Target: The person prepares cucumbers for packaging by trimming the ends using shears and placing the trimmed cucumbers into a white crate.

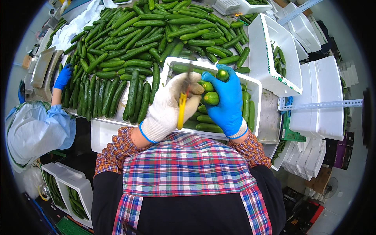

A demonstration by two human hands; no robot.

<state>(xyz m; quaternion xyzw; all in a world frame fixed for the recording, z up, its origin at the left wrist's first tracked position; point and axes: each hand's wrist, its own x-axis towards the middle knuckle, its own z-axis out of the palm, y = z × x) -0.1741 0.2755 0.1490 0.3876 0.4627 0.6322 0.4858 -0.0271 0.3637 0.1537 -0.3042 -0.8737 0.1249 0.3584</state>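
Note:
My left hand point(164, 110), in a white knit glove, grips a small knife with a yellow handle point(181, 111); its blade points away from me and is blurred. Three cucumbers point(211, 98) are held in my right hand point(227, 102), which wears a blue glove over a knit one. Their cut-looking round ends face my left hand. Both hands are over a white foam box point(258, 108) directly in front of me. Inside it lie rows of cucumbers point(209, 127), partly hidden under my hands.
A large cucumber pile point(141, 41) covers the table beyond the box. At left, a co-worker's blue-gloved hand point(63, 77) touches cucumbers. To the right stand a tilted foam box point(271, 53) holding a few cucumbers and stacked white boxes point(320, 97) behind a perforated metal bar point(337, 105).

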